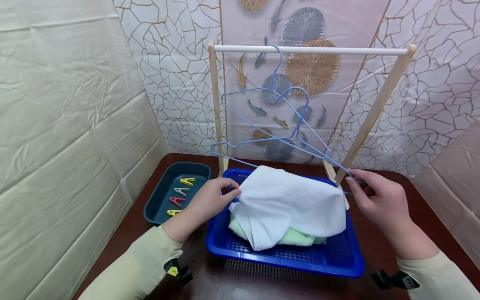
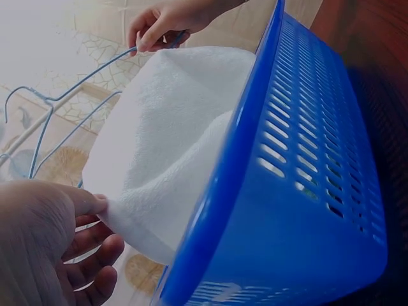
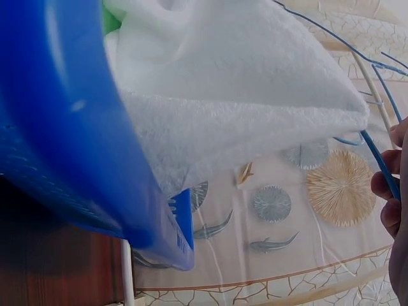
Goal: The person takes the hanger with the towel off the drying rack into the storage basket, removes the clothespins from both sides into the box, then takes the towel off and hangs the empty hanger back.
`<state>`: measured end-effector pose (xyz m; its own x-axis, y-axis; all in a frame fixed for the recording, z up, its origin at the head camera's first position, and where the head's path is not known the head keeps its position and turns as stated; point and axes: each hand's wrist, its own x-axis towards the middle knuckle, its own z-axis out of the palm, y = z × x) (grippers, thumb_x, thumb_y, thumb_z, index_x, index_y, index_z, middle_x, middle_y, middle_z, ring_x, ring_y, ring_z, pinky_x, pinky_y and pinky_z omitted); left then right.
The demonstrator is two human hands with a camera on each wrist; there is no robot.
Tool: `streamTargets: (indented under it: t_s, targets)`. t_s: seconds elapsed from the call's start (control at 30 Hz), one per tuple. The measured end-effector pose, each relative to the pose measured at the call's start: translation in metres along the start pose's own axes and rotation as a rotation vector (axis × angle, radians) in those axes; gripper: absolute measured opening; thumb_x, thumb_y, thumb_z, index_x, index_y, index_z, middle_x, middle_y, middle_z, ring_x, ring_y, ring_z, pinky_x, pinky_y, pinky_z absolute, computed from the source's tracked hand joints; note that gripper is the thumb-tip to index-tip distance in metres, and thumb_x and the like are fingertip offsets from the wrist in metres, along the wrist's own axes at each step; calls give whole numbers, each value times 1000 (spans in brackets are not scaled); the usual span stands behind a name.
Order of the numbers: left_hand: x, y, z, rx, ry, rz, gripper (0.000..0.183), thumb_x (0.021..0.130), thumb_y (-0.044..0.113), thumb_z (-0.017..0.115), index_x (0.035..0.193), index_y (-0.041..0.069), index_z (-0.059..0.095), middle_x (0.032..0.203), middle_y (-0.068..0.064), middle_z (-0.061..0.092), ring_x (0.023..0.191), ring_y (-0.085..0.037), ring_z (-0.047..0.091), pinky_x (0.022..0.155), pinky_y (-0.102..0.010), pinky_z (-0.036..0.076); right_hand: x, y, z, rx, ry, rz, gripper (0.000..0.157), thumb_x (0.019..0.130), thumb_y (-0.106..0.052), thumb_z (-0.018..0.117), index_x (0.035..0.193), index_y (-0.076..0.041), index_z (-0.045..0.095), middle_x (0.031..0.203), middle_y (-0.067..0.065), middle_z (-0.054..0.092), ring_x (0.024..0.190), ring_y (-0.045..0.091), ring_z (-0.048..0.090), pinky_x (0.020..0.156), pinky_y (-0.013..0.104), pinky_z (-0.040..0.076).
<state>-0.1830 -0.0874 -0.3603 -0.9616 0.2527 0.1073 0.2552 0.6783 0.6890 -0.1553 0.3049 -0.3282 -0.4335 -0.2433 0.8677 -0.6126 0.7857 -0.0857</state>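
A white towel (image 1: 292, 196) lies draped across the lower part of a blue wire hanger (image 1: 300, 118), above a blue basket (image 1: 285, 263). My left hand (image 1: 208, 200) pinches the towel's left edge between thumb and index finger; in the left wrist view the other fingers (image 2: 95, 258) are loosely bent. At the opposite side, my right hand (image 1: 378, 204) grips the hanger's right corner, thumb and fingers around the wire. Under the white towel, a light green towel (image 1: 296, 237) sits in the basket. The hanger's bottom bar is mostly hidden by the cloth.
Behind the basket stands a wooden rack with a white rod (image 1: 311, 51). Another blue hanger (image 1: 243, 91) hangs from it, overlapping the held one in view. To the left, a dark green tray (image 1: 204, 167) holds several clothespins, among them a red one (image 1: 176, 201).
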Motion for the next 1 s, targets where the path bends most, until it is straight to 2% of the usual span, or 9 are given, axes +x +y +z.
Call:
streamTargets:
  t_s: [0.37, 0.6, 0.83, 1.0]
  targets:
    - [-3, -5, -1, 38, -48, -41, 13, 95, 38, 67, 101, 28, 73, 105, 5, 68, 93, -16, 60, 80, -38, 56, -3, 2, -4, -31, 1, 11, 59, 99, -54, 49, 101, -1, 75, 78, 10, 71, 55, 10, 51, 55, 15, 41]
    - [0, -6, -1, 46, -62, -56, 16, 95, 39, 67, 106, 28, 71, 106, 5, 67, 91, -16, 60, 77, -36, 55, -1, 2, -4, -21, -6, 9, 59, 99, -54, 49, 103, -1, 75, 78, 9, 71, 55, 11, 51, 55, 17, 42]
    - [6, 1, -4, 41, -60, -72, 24, 94, 43, 66, 112, 28, 69, 103, 5, 66, 85, -15, 61, 68, -30, 56, -1, -1, -3, -19, -46, 0, 57, 100, -52, 49, 104, -1, 74, 79, 8, 71, 58, 10, 54, 59, 12, 42]
    - [13, 8, -9, 41, -47, -41, 29, 95, 46, 64, 116, 27, 68, 104, 6, 66, 86, -14, 60, 67, -30, 54, 1, -3, -1, -7, -30, -3, 58, 100, -52, 49, 103, -1, 75, 79, 8, 71, 57, 11, 54, 60, 10, 42]
